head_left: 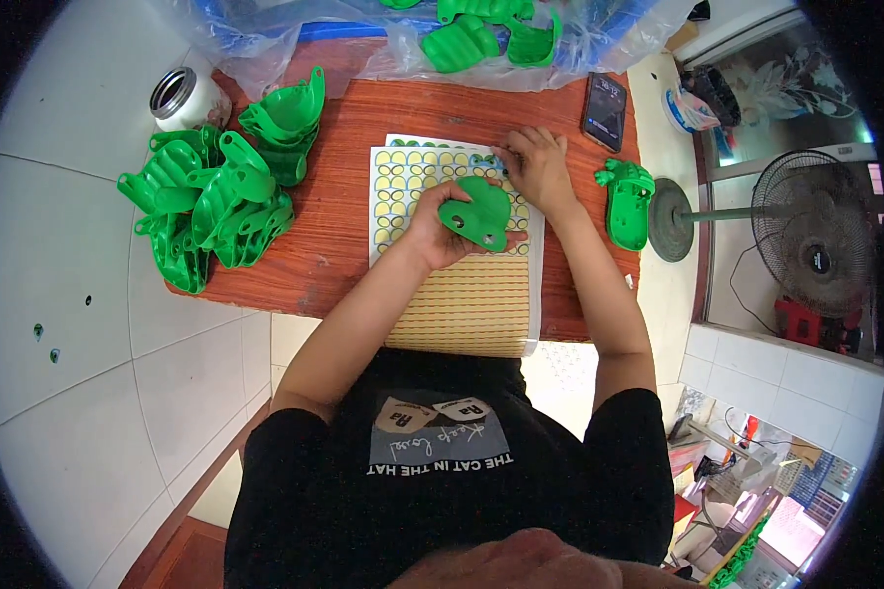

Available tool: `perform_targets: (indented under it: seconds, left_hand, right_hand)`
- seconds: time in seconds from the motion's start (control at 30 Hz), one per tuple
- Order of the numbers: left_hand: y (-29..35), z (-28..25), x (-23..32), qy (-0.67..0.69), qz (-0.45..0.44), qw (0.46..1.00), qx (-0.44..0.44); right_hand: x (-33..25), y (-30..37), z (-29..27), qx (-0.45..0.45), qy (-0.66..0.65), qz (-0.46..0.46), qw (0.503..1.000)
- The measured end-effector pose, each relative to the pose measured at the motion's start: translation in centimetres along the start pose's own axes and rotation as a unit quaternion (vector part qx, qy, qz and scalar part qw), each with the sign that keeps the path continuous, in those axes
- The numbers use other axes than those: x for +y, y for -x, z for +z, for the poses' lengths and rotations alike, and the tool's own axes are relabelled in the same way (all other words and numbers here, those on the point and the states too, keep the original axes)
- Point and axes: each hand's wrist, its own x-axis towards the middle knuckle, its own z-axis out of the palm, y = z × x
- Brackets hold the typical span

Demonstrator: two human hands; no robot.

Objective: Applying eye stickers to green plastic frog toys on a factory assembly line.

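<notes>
My left hand [436, 230] is closed round a green curved plastic piece [480, 210] with two round holes near its lower edge, held over a sticker sheet [403, 240]. Rows of yellowish oval, eye-like stickers fill the upper part of the sheet, and striped rows cover the lower part. At the sheet's upper right my right hand [537, 169] rests with fingers bent and their tips close together. Beside those tips is a small blue patch on the sheet; whether anything is pinched there is too small to tell. More paper edges show under the sheet.
Several similar green pieces [236, 191] are heaped at the table's left, by an open white jar [192, 101]. A plastic-lined blue bin [363, 29] with more pieces stands beyond. On the right lie a phone [604, 111] and a green shoe-shaped part [628, 206]; a fan [805, 231] stands past them.
</notes>
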Motion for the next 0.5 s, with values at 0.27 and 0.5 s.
perform_targets:
  seconds: [0.27, 0.5]
  left_hand:
    - [0.0, -0.2, 0.0, 0.006, 0.011, 1.000, 0.009]
    - [-0.1, -0.4, 0.1, 0.003, -0.010, 1.000, 0.001]
  right_hand:
    - [0.9, -0.1, -0.1, -0.029, -0.055, 0.002, 0.998]
    - [1.1, -0.2, -0.5, -0.076, -0.069, 0.018, 0.995]
